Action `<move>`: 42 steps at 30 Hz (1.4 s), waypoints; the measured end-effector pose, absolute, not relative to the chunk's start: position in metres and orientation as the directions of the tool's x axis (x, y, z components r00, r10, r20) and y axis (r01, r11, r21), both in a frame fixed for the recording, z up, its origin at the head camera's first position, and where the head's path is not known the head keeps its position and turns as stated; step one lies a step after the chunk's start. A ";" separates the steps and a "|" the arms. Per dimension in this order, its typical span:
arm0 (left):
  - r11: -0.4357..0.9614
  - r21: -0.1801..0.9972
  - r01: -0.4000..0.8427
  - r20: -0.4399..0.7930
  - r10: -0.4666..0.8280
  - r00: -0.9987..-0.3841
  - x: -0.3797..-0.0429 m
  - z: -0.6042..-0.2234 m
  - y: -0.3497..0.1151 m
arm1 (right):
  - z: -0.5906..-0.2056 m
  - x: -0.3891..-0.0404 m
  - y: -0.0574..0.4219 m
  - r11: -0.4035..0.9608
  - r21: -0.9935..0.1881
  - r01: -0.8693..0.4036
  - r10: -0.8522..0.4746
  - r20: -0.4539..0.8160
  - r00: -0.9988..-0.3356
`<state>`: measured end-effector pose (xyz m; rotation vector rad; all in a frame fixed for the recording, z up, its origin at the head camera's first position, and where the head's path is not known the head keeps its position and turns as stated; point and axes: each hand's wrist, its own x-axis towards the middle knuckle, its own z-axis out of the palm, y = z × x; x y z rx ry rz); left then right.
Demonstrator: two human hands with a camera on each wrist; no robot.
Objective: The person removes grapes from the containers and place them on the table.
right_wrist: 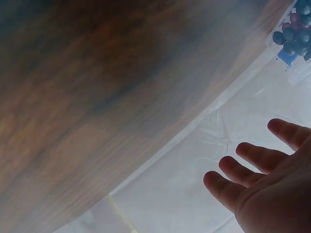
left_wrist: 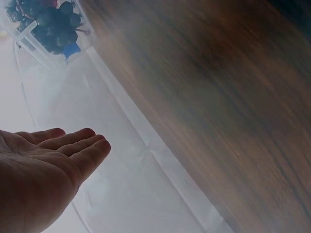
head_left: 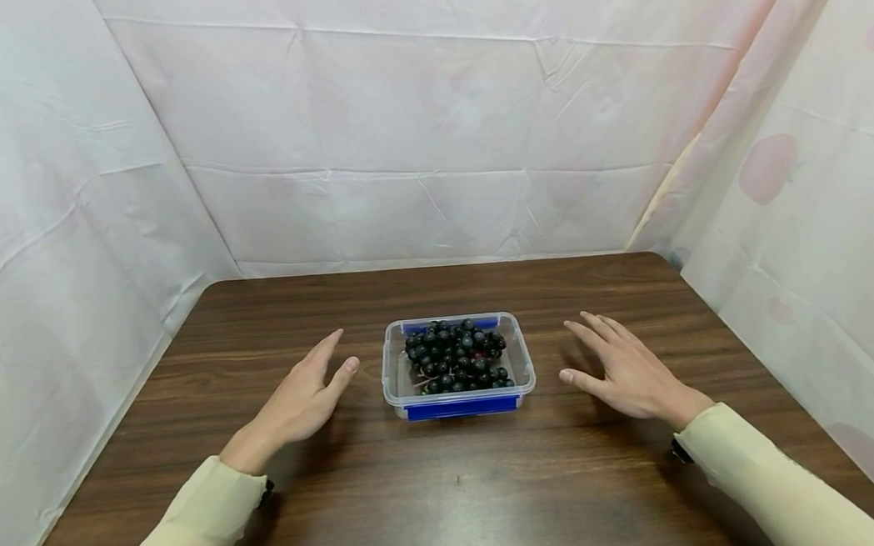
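Note:
A clear plastic box (head_left: 391, 376) with blue side clips stands at the middle of the table, its top uncovered. Inside lies a heap of dark grapes (head_left: 460, 355) with some thin stems showing. To the left of the box is my left hand (head_left: 302, 402), fingers straight and thumb apart, holding nothing. My right hand (head_left: 627, 370) is on the other side, fingers spread, palm turned toward the box, and likewise holds nothing. Gaps of bare wood separate both hands from the box. The wrist views show each palm with extended fingers, and part of the grapes (left_wrist: 53, 26) at an upper corner.
The brown wood-grain table (head_left: 450, 489) has rounded far corners. Pale creased sheets (head_left: 428, 123) hang behind it and along both sides, the right one printed with faint fruit shapes. Light-coloured sleeves (head_left: 196, 513) cover both forearms, with a dark band at each wrist.

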<state>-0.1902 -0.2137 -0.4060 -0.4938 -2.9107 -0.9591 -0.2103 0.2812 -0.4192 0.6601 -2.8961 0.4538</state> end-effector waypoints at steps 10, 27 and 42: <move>0.743 0.594 0.310 0.134 0.289 -0.948 -0.190 -0.407 -0.205 | -0.418 -0.207 0.277 0.850 -0.277 -0.449 -0.404 0.205 -0.891; 0.719 0.625 0.306 0.132 0.289 -0.948 -0.193 -0.404 -0.191 | -0.418 -0.206 0.275 0.834 -0.303 -0.461 -0.404 0.233 -0.884; 0.691 0.657 0.302 0.117 0.302 -0.946 -0.196 -0.407 -0.180 | -0.417 -0.208 0.272 0.818 -0.318 -0.480 -0.408 0.268 -0.873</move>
